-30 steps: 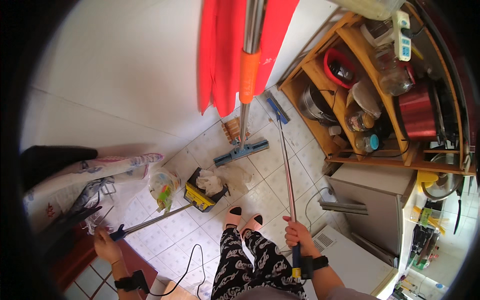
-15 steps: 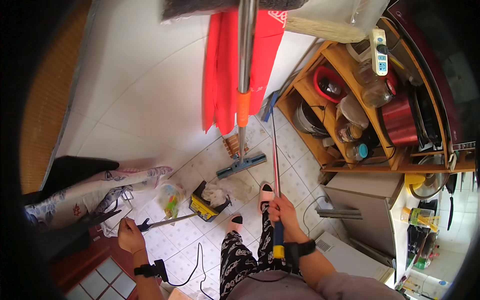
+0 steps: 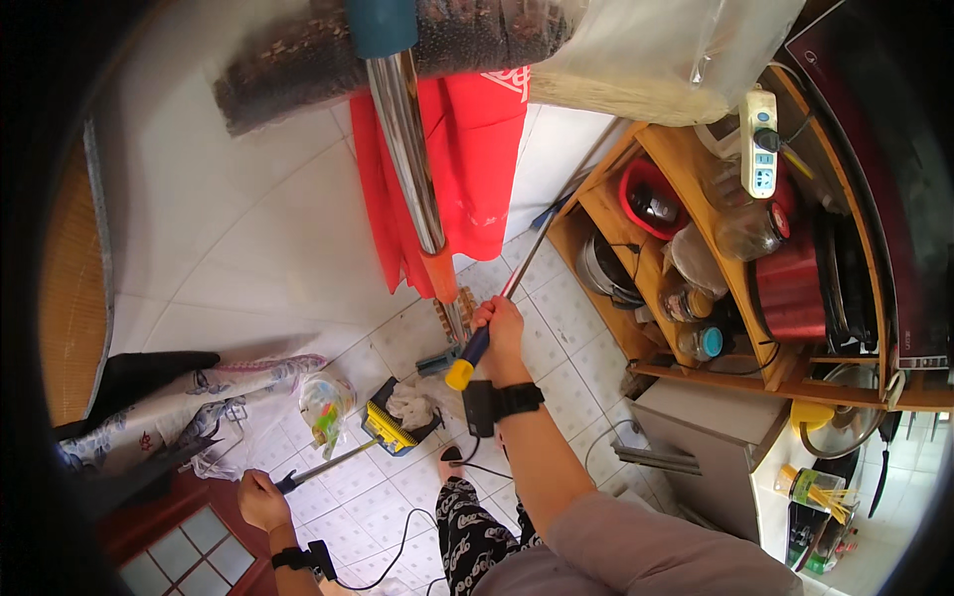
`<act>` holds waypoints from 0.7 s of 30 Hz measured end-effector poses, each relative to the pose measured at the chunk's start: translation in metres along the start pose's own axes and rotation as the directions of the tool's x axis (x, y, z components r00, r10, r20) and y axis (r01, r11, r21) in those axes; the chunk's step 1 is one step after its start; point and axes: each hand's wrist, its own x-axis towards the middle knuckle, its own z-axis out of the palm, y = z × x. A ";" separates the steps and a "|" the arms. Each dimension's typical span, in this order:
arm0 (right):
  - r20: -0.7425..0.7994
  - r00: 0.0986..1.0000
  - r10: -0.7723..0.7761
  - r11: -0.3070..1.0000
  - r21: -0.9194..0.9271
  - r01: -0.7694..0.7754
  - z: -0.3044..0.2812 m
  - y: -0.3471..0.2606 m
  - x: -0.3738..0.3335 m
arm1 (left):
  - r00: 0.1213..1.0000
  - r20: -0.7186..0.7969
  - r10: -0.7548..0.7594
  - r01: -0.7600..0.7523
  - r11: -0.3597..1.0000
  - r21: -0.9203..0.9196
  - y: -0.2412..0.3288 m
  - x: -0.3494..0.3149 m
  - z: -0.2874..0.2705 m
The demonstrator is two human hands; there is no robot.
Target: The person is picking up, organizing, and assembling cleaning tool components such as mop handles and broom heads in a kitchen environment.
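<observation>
My right hand [image 3: 502,333] is wrapped round the blue-and-yellow grip of a long-handled broom [image 3: 470,358]. Its pole slants away toward the far wall, where a blue head [image 3: 547,213] partly shows on the floor beside the wooden shelf. My left hand [image 3: 263,501] is closed on the handle of a long-handled dustpan [image 3: 382,425], which is black with a yellow toothed edge. Greyish fluffy waste [image 3: 409,407] lies in the pan, resting on the tiles. A floor mop [image 3: 405,149] with a steel pole and orange collar stands upright beyond my right hand; its head is partly hidden.
A wooden shelf [image 3: 636,233] with jars and pots stands at the right. Red cloth [image 3: 467,169] hangs by the far wall. A plastic bag [image 3: 325,405] lies left of the dustpan. A black cable [image 3: 393,541] trails from my left wrist, above the tiled floor.
My right hand has moved left and farther away, tilting the broom pole more. The dustpan stays on the floor in my left hand. The whole view has shifted somewhat.
</observation>
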 end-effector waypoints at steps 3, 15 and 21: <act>-0.078 0.997 0.011 0.997 0.080 -0.005 0.020 0.005 0.023 | 1.000 0.003 -0.016 0.016 1.000 -0.014 0.004 -0.003 -0.001; 0.215 0.926 0.310 0.949 -0.125 -0.289 0.041 -0.116 0.067 | 1.000 -0.002 0.011 -0.012 1.000 -0.019 -0.007 -0.014 -0.005; 0.216 0.722 0.657 0.744 -0.344 -0.573 0.022 -0.177 0.115 | 0.999 -0.005 0.037 -0.037 0.998 -0.041 -0.019 -0.018 -0.008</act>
